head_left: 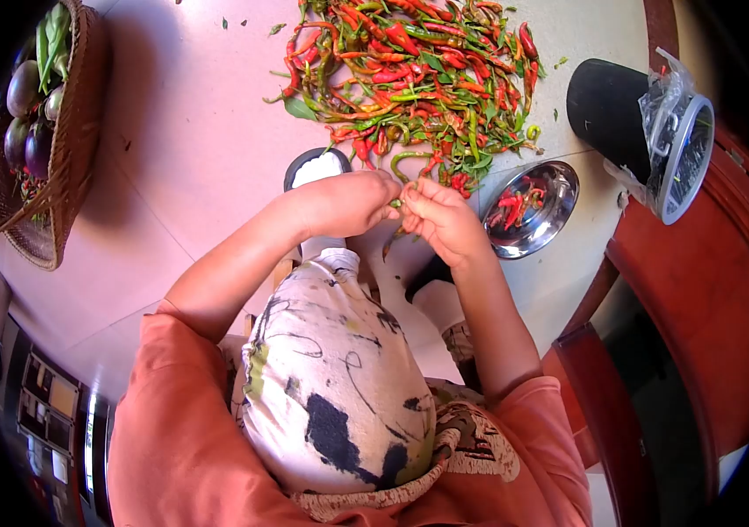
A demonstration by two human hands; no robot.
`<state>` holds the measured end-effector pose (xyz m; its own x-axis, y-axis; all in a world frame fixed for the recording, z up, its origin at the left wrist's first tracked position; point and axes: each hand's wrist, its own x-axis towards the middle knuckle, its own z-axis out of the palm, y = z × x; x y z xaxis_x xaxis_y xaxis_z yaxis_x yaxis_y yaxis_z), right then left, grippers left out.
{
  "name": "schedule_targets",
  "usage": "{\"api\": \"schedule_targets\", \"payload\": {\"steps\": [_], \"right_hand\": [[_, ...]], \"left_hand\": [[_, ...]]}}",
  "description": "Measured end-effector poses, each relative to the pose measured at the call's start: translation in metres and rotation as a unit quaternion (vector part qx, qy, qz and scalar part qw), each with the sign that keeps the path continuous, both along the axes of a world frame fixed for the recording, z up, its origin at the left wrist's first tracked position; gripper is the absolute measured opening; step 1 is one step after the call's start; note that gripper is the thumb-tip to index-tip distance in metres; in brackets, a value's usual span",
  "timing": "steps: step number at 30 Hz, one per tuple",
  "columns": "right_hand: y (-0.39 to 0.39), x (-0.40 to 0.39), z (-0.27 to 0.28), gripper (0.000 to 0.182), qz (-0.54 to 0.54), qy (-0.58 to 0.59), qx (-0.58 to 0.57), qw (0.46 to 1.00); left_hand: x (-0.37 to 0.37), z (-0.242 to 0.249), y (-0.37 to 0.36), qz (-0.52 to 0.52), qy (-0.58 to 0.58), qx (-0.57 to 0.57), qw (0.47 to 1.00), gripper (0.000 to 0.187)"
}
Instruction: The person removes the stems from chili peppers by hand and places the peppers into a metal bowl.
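Both of my hands meet in front of my knees, just below a big pile of red and green chili peppers [410, 79] on the floor. My left hand [357, 204] is closed, its fingertips pressed together beside the other hand. Pinched in my right hand [436, 215] is a chili pepper [389, 241], whose reddish tip hangs below the fingers. A small green bit shows between the two hands. To the right of my right hand, a shiny metal bowl [559, 206] holds some red chili pieces.
A woven basket [85, 114] with eggplants [23, 92] and green pods [54, 39] is at the left. At the right are a black bin [607, 114] with a plastic bag [662, 110] and red wooden furniture [691, 290]. Leaf scraps dot the floor.
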<state>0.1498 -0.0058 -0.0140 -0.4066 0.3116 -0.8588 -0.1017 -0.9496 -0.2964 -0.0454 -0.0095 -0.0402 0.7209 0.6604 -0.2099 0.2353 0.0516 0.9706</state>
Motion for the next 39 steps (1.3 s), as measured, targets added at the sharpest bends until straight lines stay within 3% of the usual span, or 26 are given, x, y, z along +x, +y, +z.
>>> {"api": "schedule_targets", "payload": {"steps": [2,3,4,5,6,7,8,9,11,12,14,16,17,18,19,20,21,22,23,25,27,31,33,34,37,39], "right_hand": [[0.007,0.007,0.016,0.009,-0.019,-0.055,0.022,0.998],[0.018,0.011,0.029,0.01,-0.038,-0.11,0.045,0.992],[0.044,0.03,0.05,0.012,0.019,-0.231,0.142,0.962],[0.065,0.066,0.06,0.014,-0.028,-0.275,0.297,0.914],[0.099,0.059,0.109,0.013,-0.069,-0.348,0.378,0.855],[0.126,0.089,0.13,0.014,-0.049,-0.443,0.514,0.733],[0.15,0.102,0.152,0.017,-0.132,-0.493,0.549,0.662],[0.176,0.142,0.166,0.029,-0.128,-0.531,0.566,0.618],[0.218,0.22,0.17,0.04,-0.017,-0.596,0.592,0.541],[0.218,0.218,0.172,0.04,-0.019,-0.597,0.594,0.538],[0.217,0.197,0.174,0.047,-0.021,-0.605,0.663,0.441],[0.192,0.119,0.158,0.038,-0.059,-0.457,0.713,0.528],[0.181,0.083,0.144,0.027,0.007,-0.507,0.689,0.518],[0.172,0.048,0.127,0.018,0.093,-0.485,0.617,0.613],[0.174,0.045,0.083,0.015,0.135,-0.409,0.658,0.617],[0.162,0.012,0.066,0.018,0.153,-0.342,0.544,0.751],[0.162,-0.007,0.036,0.02,0.23,-0.32,0.539,0.745],[0.163,-0.022,0.0,0.022,0.254,-0.285,0.643,0.664],[0.162,-0.039,-0.021,0.028,0.29,-0.291,0.629,0.66],[0.163,-0.066,-0.057,0.038,0.36,-0.374,0.655,0.549],[0.164,-0.077,-0.075,0.035,0.396,-0.427,0.647,0.492],[0.166,-0.072,-0.075,0.03,0.387,-0.391,0.651,0.522],[0.163,-0.064,-0.068,0.03,0.252,-0.308,0.495,0.772],[0.158,-0.063,-0.045,0.033,0.148,-0.237,0.476,0.834],[0.142,-0.041,-0.009,0.03,0.029,-0.083,0.28,0.956],[0.128,-0.034,-0.004,0.026,-0.018,0.006,0.215,0.976]], "left_hand": [[-0.003,-0.003,0.003,-0.027,-0.025,0.03,0.999,0.022],[-0.004,-0.004,0.007,-0.023,-0.047,-0.117,0.992,0.021],[-0.006,-0.005,0.011,-0.018,-0.068,-0.259,0.963,0.019],[-0.007,-0.007,0.013,-0.017,-0.067,-0.256,0.964,0.019],[-0.006,-0.009,0.012,0.073,-0.162,-0.4,0.899,0.019],[-0.004,-0.012,0.012,0.157,-0.249,-0.527,0.797,0.018],[-0.001,-0.014,0.011,0.222,-0.309,-0.561,0.735,0.019],[0.0,-0.016,0.013,0.219,-0.31,-0.558,0.738,0.019],[0.001,-0.021,0.018,0.339,-0.257,-0.557,0.713,0.027],[0.002,-0.026,0.025,0.371,-0.191,-0.506,0.755,0.035],[-0.001,-0.026,0.053,0.406,-0.045,-0.373,0.833,0.038],[-0.003,-0.034,0.077,0.438,0.007,-0.269,0.857,0.038],[-0.005,-0.034,0.086,0.46,0.013,-0.241,0.855,0.038],[-0.007,-0.031,0.09,0.463,-0.036,-0.304,0.831,0.035],[-0.006,-0.028,0.091,0.461,-0.033,-0.3,0.835,0.035],[-0.003,-0.026,0.087,0.469,-0.065,-0.334,0.815,0.032],[-0.002,-0.025,0.082,0.478,-0.098,-0.367,0.792,0.03],[-0.004,-0.025,0.074,0.47,-0.103,-0.376,0.792,0.026],[-0.003,-0.029,0.063,0.477,-0.105,-0.404,0.773,0.026],[-0.008,-0.022,0.046,0.468,-0.104,-0.44,0.759,0.025],[-0.011,-0.028,0.029,0.463,-0.101,-0.451,0.756,0.024],[-0.02,-0.018,0.026,0.465,-0.1,-0.457,0.752,0.02],[-0.023,-0.01,0.031,0.478,-0.095,-0.449,0.749,0.018],[-0.024,-0.009,0.034,0.484,-0.102,-0.442,0.748,0.017],[-0.017,-0.007,0.046,0.488,-0.152,-0.442,0.737,0.019],[-0.015,-0.004,0.05,0.456,-0.205,-0.447,0.742,0.021]]}}
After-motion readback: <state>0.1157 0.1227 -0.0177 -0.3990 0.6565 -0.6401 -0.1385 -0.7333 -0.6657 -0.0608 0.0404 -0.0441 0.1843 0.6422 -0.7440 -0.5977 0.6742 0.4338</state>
